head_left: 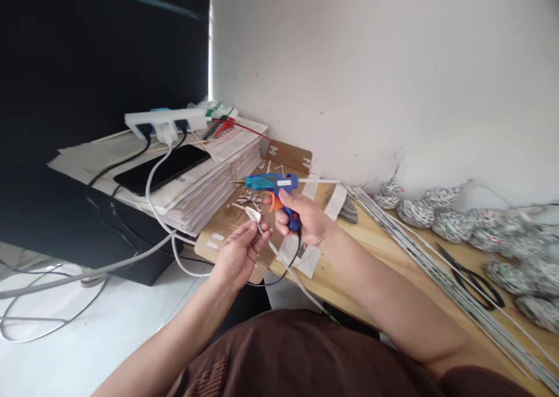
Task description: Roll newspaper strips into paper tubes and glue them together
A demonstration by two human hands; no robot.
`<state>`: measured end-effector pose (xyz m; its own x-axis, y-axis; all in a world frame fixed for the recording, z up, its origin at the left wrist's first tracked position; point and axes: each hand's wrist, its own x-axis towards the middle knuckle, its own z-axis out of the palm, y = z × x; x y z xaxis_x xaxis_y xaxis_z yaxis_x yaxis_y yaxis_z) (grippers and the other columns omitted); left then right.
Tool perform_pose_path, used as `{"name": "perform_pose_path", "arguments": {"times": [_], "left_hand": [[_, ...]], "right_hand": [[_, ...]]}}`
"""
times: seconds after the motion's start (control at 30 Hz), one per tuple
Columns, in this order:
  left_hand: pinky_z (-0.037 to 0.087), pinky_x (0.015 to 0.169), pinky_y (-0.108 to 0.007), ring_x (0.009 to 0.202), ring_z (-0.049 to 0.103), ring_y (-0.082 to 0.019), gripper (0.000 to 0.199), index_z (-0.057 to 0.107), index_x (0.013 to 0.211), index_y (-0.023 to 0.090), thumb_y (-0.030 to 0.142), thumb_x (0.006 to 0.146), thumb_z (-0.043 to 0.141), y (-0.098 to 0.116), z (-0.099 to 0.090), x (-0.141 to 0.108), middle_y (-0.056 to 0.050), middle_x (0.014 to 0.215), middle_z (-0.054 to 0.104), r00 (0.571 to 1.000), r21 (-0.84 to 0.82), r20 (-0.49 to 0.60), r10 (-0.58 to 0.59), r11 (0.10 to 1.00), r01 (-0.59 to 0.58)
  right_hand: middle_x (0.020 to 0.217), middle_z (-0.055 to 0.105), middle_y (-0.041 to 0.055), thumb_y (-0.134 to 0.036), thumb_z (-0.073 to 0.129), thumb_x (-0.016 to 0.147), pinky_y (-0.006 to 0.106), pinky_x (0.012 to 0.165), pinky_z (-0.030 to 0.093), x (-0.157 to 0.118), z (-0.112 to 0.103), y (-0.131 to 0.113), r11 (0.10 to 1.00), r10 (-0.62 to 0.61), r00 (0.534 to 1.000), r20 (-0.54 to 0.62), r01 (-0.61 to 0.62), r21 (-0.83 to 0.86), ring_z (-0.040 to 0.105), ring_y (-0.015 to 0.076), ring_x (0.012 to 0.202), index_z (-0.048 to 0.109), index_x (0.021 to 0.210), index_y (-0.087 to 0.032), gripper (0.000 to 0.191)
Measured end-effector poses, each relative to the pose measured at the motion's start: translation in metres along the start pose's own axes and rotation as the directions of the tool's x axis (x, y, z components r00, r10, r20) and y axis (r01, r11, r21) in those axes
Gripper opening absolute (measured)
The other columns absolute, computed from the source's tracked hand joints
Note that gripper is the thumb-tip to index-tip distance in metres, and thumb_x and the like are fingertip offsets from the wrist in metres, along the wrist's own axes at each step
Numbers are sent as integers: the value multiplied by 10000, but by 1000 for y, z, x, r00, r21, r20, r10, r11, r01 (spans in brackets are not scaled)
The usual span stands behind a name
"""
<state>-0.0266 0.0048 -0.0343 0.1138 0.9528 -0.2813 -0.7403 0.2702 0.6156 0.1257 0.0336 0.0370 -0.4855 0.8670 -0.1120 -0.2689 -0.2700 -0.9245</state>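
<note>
The right hand [303,213] grips the blue glue gun [271,181] by its handle, fingers beside the orange trigger [275,201]; whether the trigger is squeezed, I cannot tell. The left hand [242,247] pinches a thin paper tube [261,228] whose flared white end [253,214] sticks up below the glue gun, apart from its nozzle [238,181]. That nozzle points left, past the paper, so good work here seems to call for tipping it down to the flared end, with both hands steady. A light squeeze and a thin, short bead would likely serve best; too much could clog so slight a piece. The left fingertips sit near the flared end, so a lower pinch looks wise, clear of a nozzle that may be hot. The black cord [298,247] under the glue gun could snag; give it slack. Cardboard [262,268] below the glue gun should catch drips before the desk [371,237].
</note>
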Motion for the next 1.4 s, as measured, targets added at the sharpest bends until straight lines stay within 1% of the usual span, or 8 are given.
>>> {"name": "perform_pose_path", "arguments": {"times": [0.1,0.23,0.43,0.63,0.83,1.03,1.23,1.4], "left_hand": [[574,809,-234,794,696,-145,82,675,833,94,80,825,595,2,5,0,-91,825,699,1000,13,30,8,1000,-9],[574,801,-236,814,702,-166,61,678,847,96,121,808,638,3,12,-1,-92,856,704,997,37,71,7,999,-10],[568,786,-218,755,696,-130,60,699,832,108,112,782,666,-1,26,-7,-52,815,707,989,43,145,33,998,-40],[561,799,-216,790,695,-141,87,705,846,103,136,766,696,-4,34,-15,-61,866,714,984,59,177,15,998,-25],[563,801,-228,757,696,-138,117,705,842,96,145,738,727,-4,40,-22,-63,857,716,983,60,184,15,998,-27],[563,782,-214,738,694,-124,138,707,854,103,157,730,738,-6,41,-25,-53,850,716,980,66,198,9,998,-23],[561,781,-211,730,692,-119,133,709,839,102,153,721,744,-5,43,-27,-51,839,719,980,64,198,-3,998,-10],[563,773,-212,721,692,-119,133,712,834,100,160,720,745,-5,43,-27,-53,839,719,980,69,197,-6,998,-8]], "right_hand": [[592,466,-27,-530,629,779,228,462,338,-29,7,-2,988,-150,985,-85,146,-54,463,116,532,618,1038,-195,423],[545,392,-42,-615,501,836,250,448,336,-68,2,1,994,-89,994,-60,84,-71,386,110,466,616,997,-217,444],[680,506,5,-497,512,888,251,486,398,-102,-7,20,906,-142,973,-180,55,-419,467,104,516,602,965,-194,324],[833,607,46,-444,512,901,271,502,448,-112,-7,26,798,-296,919,-259,89,-597,519,121,546,595,968,-216,251],[875,637,57,-430,495,914,266,513,449,-116,-8,26,713,-351,911,-218,109,-692,522,117,548,601,965,-201,258],[816,632,35,-404,494,922,227,504,435,-120,-8,26,664,-371,904,-213,98,-742,539,105,568,591,921,-182,243],[801,637,29,-400,501,917,240,512,450,-122,-7,25,636,-386,897,-216,89,-767,558,114,561,591,960,-191,232],[728,624,29,-426,495,912,252,521,462,-122,-7,24,599,-394,897,-199,86,-796,586,145,591,611,916,-190,263]]}}
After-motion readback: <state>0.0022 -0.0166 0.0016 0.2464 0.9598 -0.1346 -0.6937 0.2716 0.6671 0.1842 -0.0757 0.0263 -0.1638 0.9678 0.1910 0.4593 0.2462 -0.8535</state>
